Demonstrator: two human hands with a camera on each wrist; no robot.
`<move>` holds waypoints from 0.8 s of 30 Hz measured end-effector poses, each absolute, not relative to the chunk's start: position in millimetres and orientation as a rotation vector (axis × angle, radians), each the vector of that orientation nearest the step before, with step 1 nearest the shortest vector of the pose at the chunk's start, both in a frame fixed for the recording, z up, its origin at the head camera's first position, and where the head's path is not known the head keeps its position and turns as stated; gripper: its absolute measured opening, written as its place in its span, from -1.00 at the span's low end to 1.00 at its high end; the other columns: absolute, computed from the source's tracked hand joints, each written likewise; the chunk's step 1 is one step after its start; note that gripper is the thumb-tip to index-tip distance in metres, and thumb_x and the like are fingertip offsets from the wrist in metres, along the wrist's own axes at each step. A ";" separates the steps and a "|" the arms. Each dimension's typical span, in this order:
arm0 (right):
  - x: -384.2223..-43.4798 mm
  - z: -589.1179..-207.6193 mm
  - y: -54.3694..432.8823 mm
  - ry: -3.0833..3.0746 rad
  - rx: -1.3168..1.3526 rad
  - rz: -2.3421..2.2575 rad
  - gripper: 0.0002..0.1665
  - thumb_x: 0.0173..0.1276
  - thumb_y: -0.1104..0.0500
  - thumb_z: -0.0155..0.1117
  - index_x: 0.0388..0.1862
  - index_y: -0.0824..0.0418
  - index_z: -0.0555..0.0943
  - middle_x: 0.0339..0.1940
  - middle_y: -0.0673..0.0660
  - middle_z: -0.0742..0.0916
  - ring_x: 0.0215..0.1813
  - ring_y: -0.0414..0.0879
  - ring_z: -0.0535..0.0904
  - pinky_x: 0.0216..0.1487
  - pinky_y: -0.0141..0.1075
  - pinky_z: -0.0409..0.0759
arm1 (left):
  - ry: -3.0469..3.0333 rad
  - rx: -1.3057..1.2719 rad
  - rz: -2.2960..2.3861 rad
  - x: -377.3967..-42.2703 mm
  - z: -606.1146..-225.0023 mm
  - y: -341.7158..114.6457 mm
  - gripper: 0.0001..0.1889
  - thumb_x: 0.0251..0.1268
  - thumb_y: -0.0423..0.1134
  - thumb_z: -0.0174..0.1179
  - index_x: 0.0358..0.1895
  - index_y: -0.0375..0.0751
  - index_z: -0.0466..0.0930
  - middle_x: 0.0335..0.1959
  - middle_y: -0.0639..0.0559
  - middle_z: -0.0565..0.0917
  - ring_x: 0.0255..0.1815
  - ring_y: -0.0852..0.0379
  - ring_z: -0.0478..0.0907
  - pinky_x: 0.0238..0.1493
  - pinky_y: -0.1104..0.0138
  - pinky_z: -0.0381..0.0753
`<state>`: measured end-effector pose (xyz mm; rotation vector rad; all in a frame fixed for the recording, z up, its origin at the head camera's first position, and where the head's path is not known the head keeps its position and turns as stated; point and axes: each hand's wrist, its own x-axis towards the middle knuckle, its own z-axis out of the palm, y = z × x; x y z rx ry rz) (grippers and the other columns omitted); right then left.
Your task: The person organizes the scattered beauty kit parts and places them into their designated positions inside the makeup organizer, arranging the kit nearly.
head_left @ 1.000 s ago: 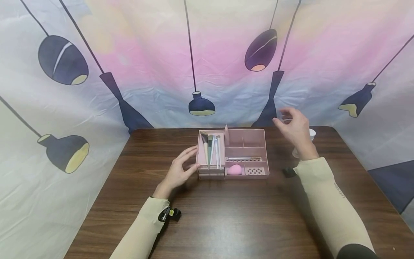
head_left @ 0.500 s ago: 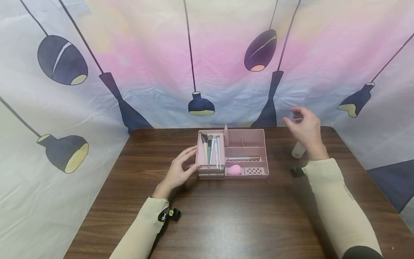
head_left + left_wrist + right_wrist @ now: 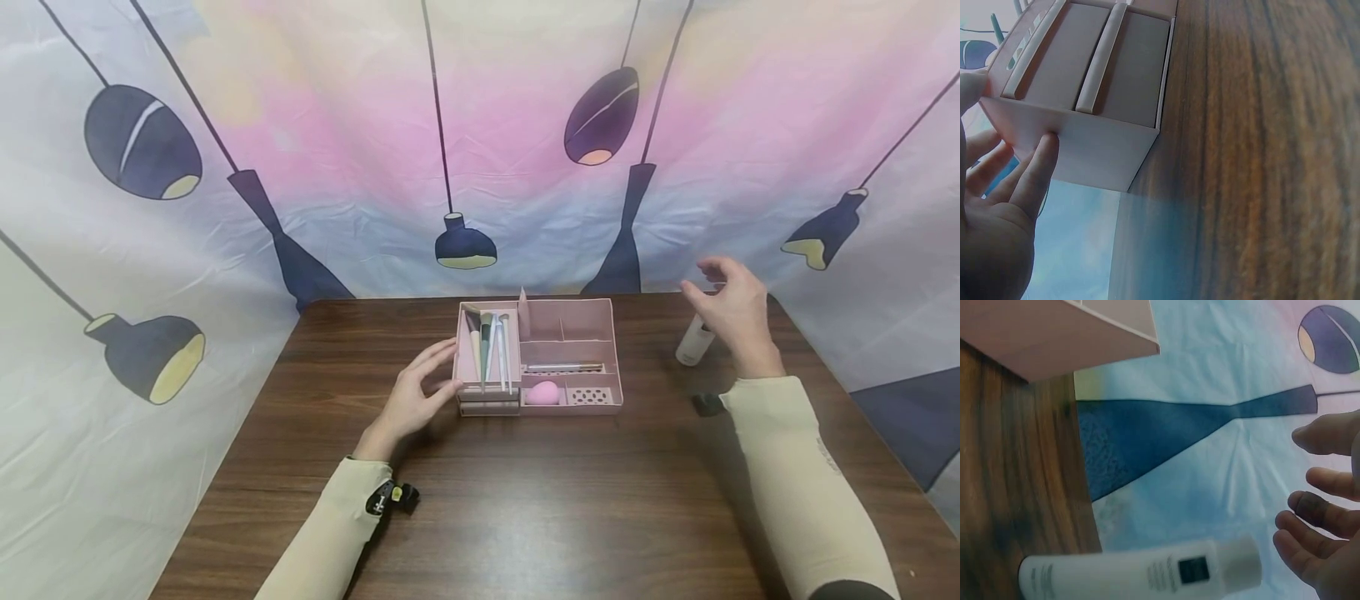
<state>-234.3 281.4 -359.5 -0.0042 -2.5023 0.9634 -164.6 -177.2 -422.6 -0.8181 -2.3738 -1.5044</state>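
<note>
A pink desktop organizer [image 3: 588, 321] stands toward the back middle of the table. Makeup brushes [image 3: 487, 350] lie in its upper left tray; a pink egg-shaped makeup sponge [image 3: 543, 393] sits in a front compartment. My left hand [image 3: 408, 404] touches the organizer's left side, fingers extended on the side wall and thumb by the front corner; two drawer fronts [image 3: 1132, 69] show in the left wrist view. To the right stands a white bottle [image 3: 692, 344], upright and partly behind my right hand [image 3: 738, 312]. That hand is raised, fingers loosely bent, apart from the bottle [image 3: 1116, 575] and holding nothing.
A slim stick [image 3: 562, 367] lies across a middle slot of the organizer. Behind the brown wooden table [image 3: 480, 517] hangs a fabric backdrop [image 3: 360, 125] printed with lamps, close to the back edge.
My right hand has moved to the right and slightly down, uncovering more of the bottle's lower body. My left hand and the organizer have stayed in place.
</note>
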 end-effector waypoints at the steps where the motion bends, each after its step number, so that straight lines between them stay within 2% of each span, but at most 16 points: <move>1: -233.3 -361.0 283.7 -2.511 -0.010 0.962 -0.45 0.34 0.01 0.27 0.18 0.31 0.52 0.13 0.38 0.62 0.08 0.29 0.58 0.15 0.15 0.58 | -2.376 -0.817 -1.494 -164.5 -422.6 -177.2 -0.47 0.21 -0.48 0.29 0.26 -0.54 0.41 0.34 -0.38 0.38 0.34 -0.30 0.35 0.13 -0.14 0.62; 7: -228.0 -371.1 294.0 -2.563 -0.052 0.959 -0.42 0.35 -0.04 0.24 0.21 0.30 0.50 0.14 0.39 0.61 0.08 0.28 0.56 0.24 0.19 0.42 | -2.381 -0.816 -1.479 -164.7 -422.3 -177.6 -0.47 0.21 -0.48 0.29 0.25 -0.54 0.42 0.34 -0.38 0.39 0.33 -0.30 0.36 0.15 -0.11 0.62; 16: -226.6 -378.6 300.2 -2.548 -0.109 0.963 -0.46 0.35 0.00 0.23 0.20 0.29 0.52 0.17 0.38 0.60 0.23 0.28 0.45 0.28 0.18 0.39 | -2.373 -0.819 -1.521 -164.9 -423.6 -177.8 -0.47 0.21 -0.50 0.28 0.25 -0.55 0.41 0.35 -0.39 0.37 0.34 -0.31 0.35 0.11 -0.10 0.64; 24: -227.2 -388.9 306.0 -2.538 -0.156 0.943 -0.49 0.30 0.08 0.26 0.18 0.28 0.54 0.10 0.37 0.62 0.04 0.25 0.49 0.09 0.11 0.44 | -2.366 -0.823 -1.533 -165.3 -424.3 -178.2 -0.48 0.22 -0.50 0.27 0.26 -0.56 0.40 0.35 -0.40 0.36 0.34 -0.32 0.35 0.10 -0.10 0.65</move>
